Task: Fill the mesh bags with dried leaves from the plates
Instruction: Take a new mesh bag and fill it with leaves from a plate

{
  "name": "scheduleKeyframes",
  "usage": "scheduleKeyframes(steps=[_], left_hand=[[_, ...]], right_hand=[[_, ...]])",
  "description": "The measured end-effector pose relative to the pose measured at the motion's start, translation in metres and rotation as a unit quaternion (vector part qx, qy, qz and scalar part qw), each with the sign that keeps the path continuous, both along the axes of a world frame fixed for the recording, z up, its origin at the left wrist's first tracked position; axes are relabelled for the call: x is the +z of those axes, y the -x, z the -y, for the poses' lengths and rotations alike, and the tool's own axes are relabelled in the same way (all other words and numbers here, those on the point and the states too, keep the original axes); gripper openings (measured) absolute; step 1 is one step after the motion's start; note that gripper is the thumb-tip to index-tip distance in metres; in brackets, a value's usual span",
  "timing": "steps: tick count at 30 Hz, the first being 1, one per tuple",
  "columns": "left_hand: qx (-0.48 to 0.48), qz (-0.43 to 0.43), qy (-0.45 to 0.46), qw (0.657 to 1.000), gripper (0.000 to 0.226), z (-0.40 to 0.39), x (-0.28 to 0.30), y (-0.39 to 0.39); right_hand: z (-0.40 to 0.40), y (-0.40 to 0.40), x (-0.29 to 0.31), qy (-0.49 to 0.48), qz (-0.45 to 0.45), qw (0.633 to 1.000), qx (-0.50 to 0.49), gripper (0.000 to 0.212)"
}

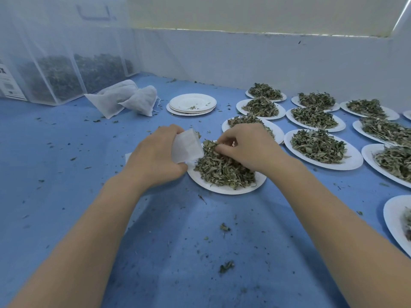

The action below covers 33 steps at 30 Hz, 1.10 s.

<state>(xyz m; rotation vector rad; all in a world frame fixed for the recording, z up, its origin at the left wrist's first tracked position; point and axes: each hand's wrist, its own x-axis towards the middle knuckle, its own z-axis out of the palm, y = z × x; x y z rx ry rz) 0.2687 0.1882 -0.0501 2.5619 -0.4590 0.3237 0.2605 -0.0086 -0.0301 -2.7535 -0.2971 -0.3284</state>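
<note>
A white paper plate point(211, 185) heaped with dried green leaves point(224, 170) lies in the middle of the blue table. My left hand point(155, 156) grips a small white mesh bag point(188, 145) at the plate's left edge, its mouth turned toward the heap. My right hand point(251, 147) reaches onto the top of the heap, fingers curled and pinching a bunch of leaves close to the bag's mouth. How much is inside the bag is hidden.
Two filled mesh bags point(124, 100) lie at the back left, before large mesh sacks of leaves point(66, 74). A stack of used plates point(192, 103) sits behind. Several plates of leaves point(320, 147) cover the right side. Leaf crumbs litter the table.
</note>
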Motion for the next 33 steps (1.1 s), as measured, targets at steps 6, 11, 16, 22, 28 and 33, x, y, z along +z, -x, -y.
scheduleKeyframes(steps=[6, 11, 16, 22, 28, 33], left_hand=[[0.000, 0.002, 0.003, 1.000, 0.048, 0.000, -0.002, 0.001], [-0.005, 0.001, 0.014, 1.000, 0.049, 0.002, -0.001, 0.002], [-0.023, 0.024, 0.012, 0.999, 0.053, 0.010, 0.001, 0.007], [-0.029, 0.055, 0.025, 0.998, 0.045, 0.016, -0.001, 0.008], [-0.016, 0.034, 0.112, 0.993, 0.035, 0.017, 0.002, 0.013], [0.037, 0.023, 0.074, 0.996, 0.046, 0.009, 0.000, 0.007]], right_hand=[[0.011, 0.003, 0.020, -0.036, 0.056, 0.997, 0.028, 0.016], [0.006, 0.011, 0.033, 0.048, 0.061, 0.993, 0.086, 0.021], [-0.014, 0.016, 0.031, 0.126, 0.068, 0.982, 0.122, 0.020], [-0.026, 0.020, 0.027, -0.062, 0.080, 0.989, 0.111, 0.012], [-0.015, 0.022, 0.025, -0.193, -0.101, 0.958, 0.187, 0.028], [0.004, 0.008, 0.023, -0.144, 0.016, 0.988, 0.046, 0.019]])
